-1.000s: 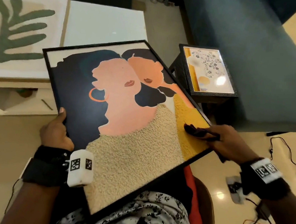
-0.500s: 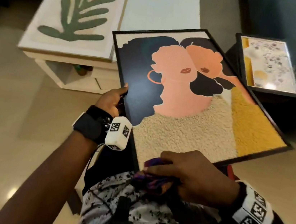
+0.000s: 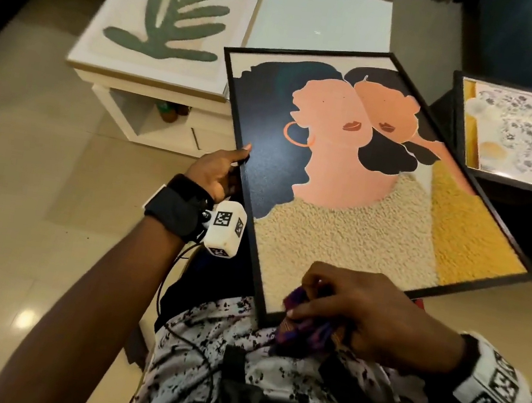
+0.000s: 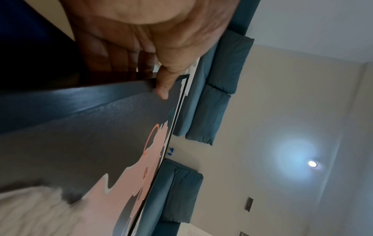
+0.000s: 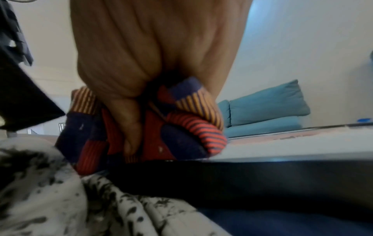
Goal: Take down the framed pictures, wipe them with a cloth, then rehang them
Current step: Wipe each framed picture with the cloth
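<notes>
You see a white tabletop (image 3: 323,16) at the top of the head view, with an open shelf (image 3: 153,119) beneath it. Beige floor tiles (image 3: 25,169) lie to the left. Teal sofa cushions (image 4: 232,60) and a lit ceiling lamp (image 4: 312,163) appear in the left wrist view.

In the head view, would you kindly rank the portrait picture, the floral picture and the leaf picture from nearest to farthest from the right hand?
From the right hand:
1. Portrait picture: its near edge lies under the hand.
2. Floral picture: far right.
3. Leaf picture: far left, on the white table.
</notes>
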